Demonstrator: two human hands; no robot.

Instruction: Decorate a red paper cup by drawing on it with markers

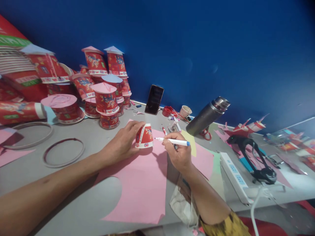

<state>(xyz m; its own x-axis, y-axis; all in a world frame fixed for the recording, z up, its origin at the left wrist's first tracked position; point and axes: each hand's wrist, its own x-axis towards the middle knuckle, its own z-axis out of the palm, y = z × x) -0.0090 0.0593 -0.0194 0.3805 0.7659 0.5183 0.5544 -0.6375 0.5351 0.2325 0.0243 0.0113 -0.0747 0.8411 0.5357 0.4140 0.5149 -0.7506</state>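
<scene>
My left hand (125, 141) grips a small red patterned paper cup (147, 136) from its left side, the cup's wide rim facing down. In my right hand (179, 154) is a white marker pen (176, 141) with a blue end. Its uncapped tip points left at the cup, close to its right side; whether it touches I cannot tell. Beneath both hands lies a sheet of pink paper (145, 193) with a curved piece cut out of its left edge.
Stacked red cups (106, 101) with paper tops stand at the back left. Two rings (64, 152) lie at left. Behind are a phone (154, 99) and a dark flask (206, 116). A power strip (235, 178) and black headset-like frame (253, 157) lie at right.
</scene>
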